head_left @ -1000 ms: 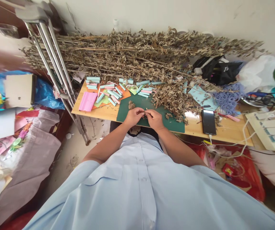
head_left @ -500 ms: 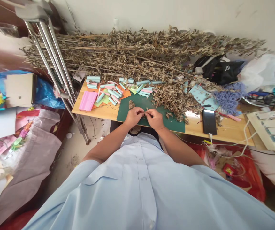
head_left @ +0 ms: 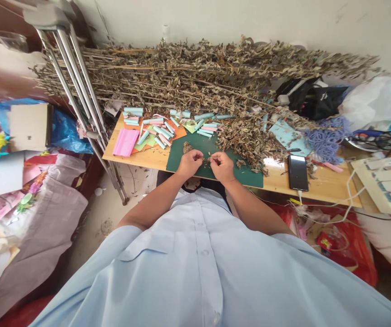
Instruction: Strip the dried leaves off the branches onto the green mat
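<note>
Over the front part of a dark green mat [head_left: 181, 159], my two hands are a short way apart. My left hand [head_left: 190, 163] is closed in a pinch; what sits between its fingertips, if anything, is too small to make out. My right hand [head_left: 221, 166] pinches a small bit of dried leaf at its fingertips. Crumbs of leaf lie on the mat between the hands. A small brown clump [head_left: 187, 147] rests just beyond my left hand. Right of my right hand a heap of dried leaves [head_left: 246, 141] covers part of the mat.
Long dried leafy stalks [head_left: 181, 77] run along the wall. Pale blue and pink paper rolls [head_left: 163, 132] lie behind the mat, with pink paper [head_left: 126, 143] at left. A phone [head_left: 298, 173] with a cable lies at right. Metal crutches [head_left: 79, 91] lean at the table's left.
My hands have drawn slightly apart; their fingertips were nearly together before. The right fingers have lifted and a bit of leaf now shows at them.
</note>
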A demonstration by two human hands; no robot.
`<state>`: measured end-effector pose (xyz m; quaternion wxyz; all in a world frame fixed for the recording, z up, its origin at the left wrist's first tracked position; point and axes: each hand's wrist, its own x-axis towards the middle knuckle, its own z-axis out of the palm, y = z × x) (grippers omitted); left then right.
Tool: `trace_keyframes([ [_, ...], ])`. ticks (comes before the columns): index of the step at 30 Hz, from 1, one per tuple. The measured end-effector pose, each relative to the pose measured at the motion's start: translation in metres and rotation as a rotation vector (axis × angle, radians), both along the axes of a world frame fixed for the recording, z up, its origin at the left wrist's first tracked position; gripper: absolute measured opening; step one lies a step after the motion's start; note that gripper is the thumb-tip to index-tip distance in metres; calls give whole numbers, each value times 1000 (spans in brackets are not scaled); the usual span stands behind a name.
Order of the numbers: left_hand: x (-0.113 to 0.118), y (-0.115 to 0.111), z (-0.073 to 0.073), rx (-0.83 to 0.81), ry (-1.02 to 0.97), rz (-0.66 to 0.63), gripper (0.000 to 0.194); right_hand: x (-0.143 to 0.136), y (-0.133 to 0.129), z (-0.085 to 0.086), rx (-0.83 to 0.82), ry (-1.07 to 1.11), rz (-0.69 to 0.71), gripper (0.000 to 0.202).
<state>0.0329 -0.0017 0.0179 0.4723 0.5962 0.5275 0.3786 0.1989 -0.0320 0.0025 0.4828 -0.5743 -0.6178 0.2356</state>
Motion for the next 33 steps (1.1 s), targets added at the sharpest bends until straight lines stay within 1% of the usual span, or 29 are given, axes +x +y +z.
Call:
trace_keyframes([
  [3, -1, 2, 0, -39, -49, 8, 11, 1, 3, -2, -6, 70, -46, 19],
  [7, -2, 1, 0, 4, 17, -21, 12, 3, 3, -1, 36, 22, -60, 18],
  [12, -1, 1, 2, 109, 116, -62, 18, 4, 3, 4, 113, -50, 31, 16],
  [15, -2, -1, 5, 171, 154, -97, 23, 4, 3, 5, 126, -70, 82, 17],
  [20, -3, -2, 6, 123, 119, -81, 27, 5, 3, 7, 156, -61, 103, 19],
  [22, -3, -2, 4, 97, 96, -68, 25, 5, 4, 7, 155, -60, 76, 19],
  [26, -2, -1, 0, 84, 54, -35, 21, 7, 9, 2, 118, -58, -88, 22],
  [28, -1, -1, -1, 87, 46, -31, 19, 11, 14, -1, 85, -72, -126, 24],
  [30, -1, 0, -2, 82, 42, -31, 18, 16, 20, -2, 49, -139, -77, 26],
  [33, -1, 0, -1, 64, 31, -36, 18, 21, 26, 0, 28, -293, 52, 34],
])
